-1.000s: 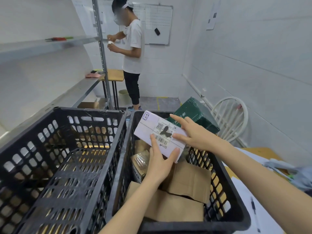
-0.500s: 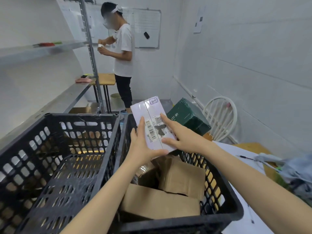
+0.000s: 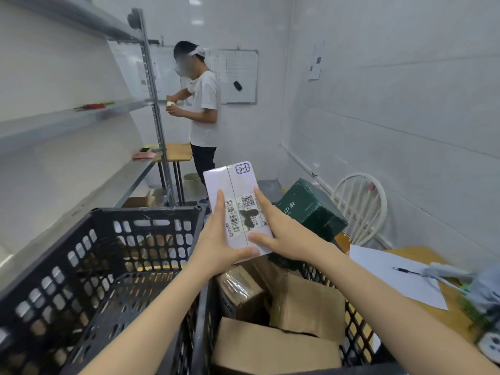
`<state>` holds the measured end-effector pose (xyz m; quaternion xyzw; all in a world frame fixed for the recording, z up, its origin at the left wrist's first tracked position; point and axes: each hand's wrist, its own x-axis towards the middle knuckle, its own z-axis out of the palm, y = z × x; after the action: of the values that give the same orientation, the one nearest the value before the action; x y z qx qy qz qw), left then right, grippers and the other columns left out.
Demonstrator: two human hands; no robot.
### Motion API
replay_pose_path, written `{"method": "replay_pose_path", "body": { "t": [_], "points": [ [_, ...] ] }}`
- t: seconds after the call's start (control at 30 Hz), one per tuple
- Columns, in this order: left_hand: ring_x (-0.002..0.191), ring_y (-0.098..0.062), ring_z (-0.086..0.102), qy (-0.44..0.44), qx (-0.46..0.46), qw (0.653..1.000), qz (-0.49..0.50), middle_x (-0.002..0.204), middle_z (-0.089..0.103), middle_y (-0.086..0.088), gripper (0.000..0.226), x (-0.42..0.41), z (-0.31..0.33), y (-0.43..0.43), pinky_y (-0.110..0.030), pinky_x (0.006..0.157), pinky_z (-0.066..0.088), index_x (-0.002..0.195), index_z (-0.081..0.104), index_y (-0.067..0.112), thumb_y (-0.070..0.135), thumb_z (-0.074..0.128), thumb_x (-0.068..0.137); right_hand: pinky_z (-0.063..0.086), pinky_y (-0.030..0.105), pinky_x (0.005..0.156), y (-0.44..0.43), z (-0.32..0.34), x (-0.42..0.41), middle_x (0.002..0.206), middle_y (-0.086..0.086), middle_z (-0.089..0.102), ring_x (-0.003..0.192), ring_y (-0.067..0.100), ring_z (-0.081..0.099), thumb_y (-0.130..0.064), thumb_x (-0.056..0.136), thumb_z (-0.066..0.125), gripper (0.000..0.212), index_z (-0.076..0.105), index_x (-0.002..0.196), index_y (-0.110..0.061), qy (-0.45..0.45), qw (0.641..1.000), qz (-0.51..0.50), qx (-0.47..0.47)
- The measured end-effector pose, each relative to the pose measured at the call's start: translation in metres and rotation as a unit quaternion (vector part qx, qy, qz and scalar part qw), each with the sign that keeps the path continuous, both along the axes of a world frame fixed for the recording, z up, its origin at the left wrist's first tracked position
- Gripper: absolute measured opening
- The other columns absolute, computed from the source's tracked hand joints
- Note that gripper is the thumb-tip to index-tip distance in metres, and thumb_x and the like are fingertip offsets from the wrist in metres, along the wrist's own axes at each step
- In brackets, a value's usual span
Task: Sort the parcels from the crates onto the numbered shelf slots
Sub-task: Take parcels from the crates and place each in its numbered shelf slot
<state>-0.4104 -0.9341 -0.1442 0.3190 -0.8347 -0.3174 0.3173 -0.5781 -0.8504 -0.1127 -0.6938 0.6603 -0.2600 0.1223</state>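
Left crate, black. The left hand grips the white parcel, thumb beneath. Handwritten "2-1" on top, with a barcode and QR label. The right hand pinches the other edge, above the right crate. Green box behind reads "印象".

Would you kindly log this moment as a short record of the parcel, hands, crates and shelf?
Held parcel: white box, above the right crate, handwritten "2-1" at its top
Left hand: grips the box's left edge
Right hand: grips its right edge, thumb across the front
Right crate: black, holds brown cardboard parcels; green box at its far corner
Left crate: black, beside the right one
Shelf: grey metal, left of the crates
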Motion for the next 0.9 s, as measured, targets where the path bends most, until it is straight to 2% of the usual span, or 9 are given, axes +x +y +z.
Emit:
{"method": "replay_pose_path", "body": {
  "t": [0.1,0.3,0.4,0.47,0.6,0.7,0.83,0.9],
  "points": [
    [0.133,-0.01,0.04,-0.009,-0.011,1.0,0.005,0.152,0.033,0.011,0.143,0.017,0.009,-0.005,-0.034,0.104,0.043,0.143,-0.029,0.047,0.063,0.082,0.054,0.04,0.045,0.109,-0.004,0.009,0.015,0.159,-0.008,0.026,0.131,0.016,0.048,-0.042,0.093,0.06,0.099,-0.024,0.146,-0.046,-0.003,1.0,0.002,-0.005],
    [0.117,-0.006,0.047,0.015,0.011,0.999,0.038,0.146,0.041,0.01,0.136,0.044,0.02,-0.007,-0.022,0.09,0.039,0.15,-0.02,0.039,0.05,0.085,0.064,0.041,0.039,0.108,-0.011,0.023,0.043,0.152,-0.006,0.04,0.127,0.018,0.052,-0.037,0.094,0.06,0.1,-0.025,0.145,-0.046,0.006,1.0,0.001,-0.019],
    [0.11,-0.001,0.046,0.029,0.002,0.999,0.043,0.137,0.043,0.017,0.131,0.054,0.024,-0.007,-0.02,0.087,0.039,0.15,-0.018,0.037,0.046,0.083,0.068,0.039,0.04,0.109,-0.015,0.025,0.056,0.153,-0.005,0.038,0.13,0.016,0.049,-0.033,0.093,0.062,0.101,-0.024,0.146,-0.044,0.006,0.999,0.011,-0.037],
    [0.111,-0.002,0.048,0.029,-0.015,0.998,0.052,0.134,0.043,0.018,0.132,0.06,0.027,-0.007,-0.021,0.089,0.042,0.15,-0.017,0.038,0.047,0.084,0.066,0.037,0.042,0.111,-0.016,0.024,0.063,0.156,-0.005,0.034,0.133,0.016,0.045,-0.034,0.093,0.062,0.1,-0.021,0.149,-0.042,-0.003,0.999,0.016,-0.046],
    [0.122,-0.007,0.047,0.017,-0.04,0.996,0.079,0.147,0.04,0.01,0.133,0.07,0.035,-0.003,-0.028,0.097,0.043,0.151,-0.015,0.04,0.044,0.086,0.064,0.04,0.044,0.109,-0.012,0.029,0.068,0.155,-0.007,0.035,0.131,0.015,0.048,-0.04,0.094,0.059,0.094,-0.016,0.15,-0.041,0.004,0.998,0.018,-0.056],
    [0.134,-0.014,0.039,-0.003,-0.085,0.991,0.106,0.153,0.033,0.007,0.137,0.074,0.038,0.002,-0.036,0.106,0.038,0.149,-0.018,0.043,0.043,0.088,0.063,0.044,0.043,0.103,-0.005,0.041,0.063,0.153,-0.007,0.039,0.127,0.015,0.051,-0.047,0.095,0.055,0.085,-0.003,0.154,-0.034,0.05,0.995,-0.002,-0.087],
    [0.133,-0.015,0.039,0.008,-0.08,0.983,0.164,0.153,0.032,0.002,0.138,0.076,0.039,0.018,-0.041,0.107,0.038,0.149,-0.017,0.046,0.039,0.089,0.062,0.04,0.041,0.108,0.003,0.055,0.049,0.152,-0.003,0.04,0.136,0.017,0.041,-0.051,0.095,0.052,0.068,0.027,0.152,-0.023,0.143,0.986,0.004,-0.085],
    [0.134,-0.015,0.037,0.021,-0.082,0.978,0.19,0.154,0.028,0.001,0.135,0.075,0.042,0.03,-0.042,0.108,0.037,0.15,-0.015,0.044,0.034,0.089,0.064,0.039,0.041,0.108,0.009,0.061,0.045,0.15,-0.001,0.042,0.135,0.018,0.041,-0.048,0.095,0.052,0.063,0.033,0.149,-0.022,0.173,0.982,0.025,-0.077]
  ]
}}
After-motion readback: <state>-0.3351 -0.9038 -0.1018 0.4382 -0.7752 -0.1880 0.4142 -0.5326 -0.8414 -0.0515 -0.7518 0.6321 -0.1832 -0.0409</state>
